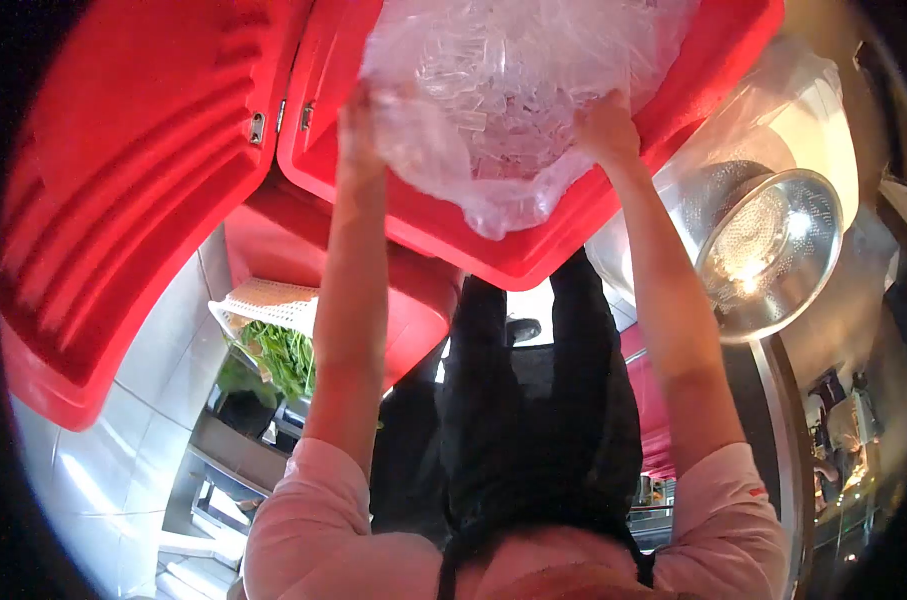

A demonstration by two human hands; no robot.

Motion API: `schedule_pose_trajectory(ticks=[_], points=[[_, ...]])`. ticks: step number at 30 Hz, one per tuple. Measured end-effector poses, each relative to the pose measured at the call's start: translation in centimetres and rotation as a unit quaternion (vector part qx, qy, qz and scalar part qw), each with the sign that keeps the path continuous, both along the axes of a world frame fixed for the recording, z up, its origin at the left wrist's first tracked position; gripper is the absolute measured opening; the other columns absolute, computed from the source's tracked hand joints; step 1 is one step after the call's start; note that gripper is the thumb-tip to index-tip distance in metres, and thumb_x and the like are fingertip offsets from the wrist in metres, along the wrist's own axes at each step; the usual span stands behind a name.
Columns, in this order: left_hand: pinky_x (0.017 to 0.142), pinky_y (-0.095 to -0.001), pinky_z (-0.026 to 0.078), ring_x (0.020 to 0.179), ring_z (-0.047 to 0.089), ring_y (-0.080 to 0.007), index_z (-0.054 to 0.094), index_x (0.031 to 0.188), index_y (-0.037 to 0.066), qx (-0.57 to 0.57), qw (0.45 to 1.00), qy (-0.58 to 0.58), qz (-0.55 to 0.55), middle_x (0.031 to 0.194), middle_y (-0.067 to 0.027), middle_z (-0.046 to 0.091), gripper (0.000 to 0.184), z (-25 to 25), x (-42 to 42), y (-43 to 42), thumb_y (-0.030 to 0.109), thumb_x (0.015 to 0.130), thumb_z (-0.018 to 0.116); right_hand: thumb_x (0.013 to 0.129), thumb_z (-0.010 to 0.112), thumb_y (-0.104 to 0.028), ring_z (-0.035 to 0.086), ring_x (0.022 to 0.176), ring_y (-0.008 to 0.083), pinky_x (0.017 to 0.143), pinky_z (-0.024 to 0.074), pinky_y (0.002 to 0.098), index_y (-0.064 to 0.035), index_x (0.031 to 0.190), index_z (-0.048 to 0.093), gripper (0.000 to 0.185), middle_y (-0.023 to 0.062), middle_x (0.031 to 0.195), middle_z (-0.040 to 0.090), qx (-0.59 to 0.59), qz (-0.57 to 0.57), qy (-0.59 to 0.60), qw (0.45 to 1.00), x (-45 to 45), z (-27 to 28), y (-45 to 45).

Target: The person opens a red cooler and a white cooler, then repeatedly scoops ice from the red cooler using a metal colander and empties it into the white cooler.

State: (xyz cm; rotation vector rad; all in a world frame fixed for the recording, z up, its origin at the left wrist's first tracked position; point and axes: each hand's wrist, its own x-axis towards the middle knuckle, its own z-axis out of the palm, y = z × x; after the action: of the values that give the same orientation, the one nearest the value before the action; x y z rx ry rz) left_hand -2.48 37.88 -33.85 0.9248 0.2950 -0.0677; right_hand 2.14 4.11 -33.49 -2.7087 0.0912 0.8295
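A clear plastic bag (513, 205) full of ice pieces (498, 125) lies inside a red cooler box (518, 262). My left hand (359, 130), smeared by motion, is closed at the bag's left edge, and the plastic beside it is blurred too. On the opposite side my right hand (609, 128) has its fingers closed on the bag's edge, near the cooler's right wall. The near edge of the plastic hangs in a fold over the inner front corner. To the left, the cooler's ridged red lid (143, 200) stands open on its metal hinges.
At the right a perforated metal colander (773, 260) stands tilted beside clear plastic sheeting (808, 95). A white basket (268, 305) with green leaves (283, 352) sits low on the left, by another red container (413, 310). Pale tiles (163, 370) cover the surface at left.
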Motion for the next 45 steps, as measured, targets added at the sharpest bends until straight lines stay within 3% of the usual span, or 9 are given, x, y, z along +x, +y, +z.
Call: schedule_pose_trajectory(ticks=[3,10,12,16,21,27,32,41,45], points=[[0.079,-0.0344,0.047,0.092,0.056,-0.0217,0.049,0.116,0.005,0.014,0.989,0.146,0.035,0.105,-0.0092,0.057,0.038,4.9,2.6,2.6,0.029,0.09,0.036,0.08,0.053,-0.037,0.063,0.08,0.0323,0.071,0.0486,0.0371,0.0006,0.107,0.054,0.046,0.0192,0.087,0.064,0.048,-0.146,0.06,0.986,2.3,2.6,-1.1],[0.075,-0.0313,0.048,0.087,0.057,-0.0194,0.052,0.11,0.002,0.135,0.953,0.271,-0.024,0.102,-0.0091,0.059,0.033,9.8,6.6,6.9,0.024,0.088,0.042,0.081,0.055,-0.025,0.06,0.093,0.0248,0.073,0.0479,0.0364,-0.0069,0.109,0.057,0.033,0.0152,0.099,0.061,0.354,0.093,-0.071,0.928,5.8,4.5,5.7],[0.075,-0.0332,0.047,0.086,0.057,-0.0226,0.052,0.108,0.001,0.262,0.911,0.316,0.045,0.1,-0.0114,0.059,0.031,11.7,6.3,4.4,0.022,0.085,0.049,0.081,0.054,-0.023,0.055,0.1,0.025,0.074,0.0471,0.0397,-0.0105,0.111,0.056,0.033,0.014,0.106,0.057,0.069,0.296,-0.119,0.945,6.8,1.7,3.6],[0.083,-0.041,0.039,0.089,0.05,-0.034,0.05,0.106,-0.003,0.826,0.558,-0.001,0.08,0.092,-0.018,0.055,0.037,14.1,4.1,-1.8,0.007,0.071,0.059,0.079,0.051,-0.02,0.049,0.106,0.0263,0.077,0.0451,0.0452,-0.0176,0.114,0.055,0.035,0.0115,0.112,0.052,-0.201,0.396,-0.086,0.892,9.8,1.7,-1.2],[0.082,-0.0436,0.042,0.095,0.052,-0.0346,0.049,0.111,0.001,0.678,0.714,-0.114,-0.132,0.104,-0.019,0.055,0.037,10.1,1.9,-13.4,0.014,0.077,0.057,0.078,0.049,-0.016,0.051,0.104,0.0269,0.081,0.0435,0.0468,-0.0206,0.113,0.056,0.036,0.0105,0.11,0.053,-0.265,0.404,-0.06,0.873,12.2,4.8,-6.7],[0.08,-0.0425,0.045,0.09,0.056,-0.0356,0.043,0.12,0.005,0.628,0.587,-0.012,-0.511,0.095,-0.0194,0.057,0.046,10.6,-7.3,-16.7,0.024,0.08,0.055,0.077,0.053,-0.014,0.049,0.107,0.0277,0.088,0.0414,0.0408,-0.0149,0.115,0.054,0.038,0.0101,0.113,0.052,-0.094,0.327,-0.039,0.94,11.6,7.6,-7.3],[0.085,-0.0428,0.042,0.105,0.047,-0.0352,0.045,0.118,0.003,0.644,0.656,-0.011,-0.393,0.109,-0.0176,0.051,0.046,15.4,-10.0,-17.9,0.018,0.077,0.059,0.073,0.05,-0.006,0.047,0.112,0.03,0.096,0.0359,0.0357,-0.0057,0.117,0.051,0.044,0.017,0.119,0.051,0.154,0.289,-0.098,0.94,10.0,16.6,-12.7],[0.085,-0.0442,0.041,0.102,0.048,-0.0368,0.055,0.105,0.003,0.552,0.811,0.086,-0.175,0.11,-0.0174,0.051,0.032,5.9,-3.1,-18.8,0.012,0.074,0.055,0.071,0.066,-0.015,0.06,0.085,0.0217,0.074,0.0454,0.0311,-0.0023,0.106,0.054,0.039,0.0128,0.092,0.062,-0.108,0.147,0.121,0.976,6.0,19.3,-32.5],[0.089,-0.0423,0.039,0.108,0.044,-0.0337,0.055,0.107,0.006,0.792,0.608,-0.008,-0.043,0.113,-0.0157,0.05,0.035,5.8,3.2,-16.2,0.016,0.073,0.058,0.072,0.065,-0.019,0.061,0.074,0.0213,0.066,0.0468,0.0332,-0.0025,0.1,0.057,0.033,0.0117,0.082,0.063,-0.108,0.107,0.124,0.981,3.8,19.0,-36.2]])
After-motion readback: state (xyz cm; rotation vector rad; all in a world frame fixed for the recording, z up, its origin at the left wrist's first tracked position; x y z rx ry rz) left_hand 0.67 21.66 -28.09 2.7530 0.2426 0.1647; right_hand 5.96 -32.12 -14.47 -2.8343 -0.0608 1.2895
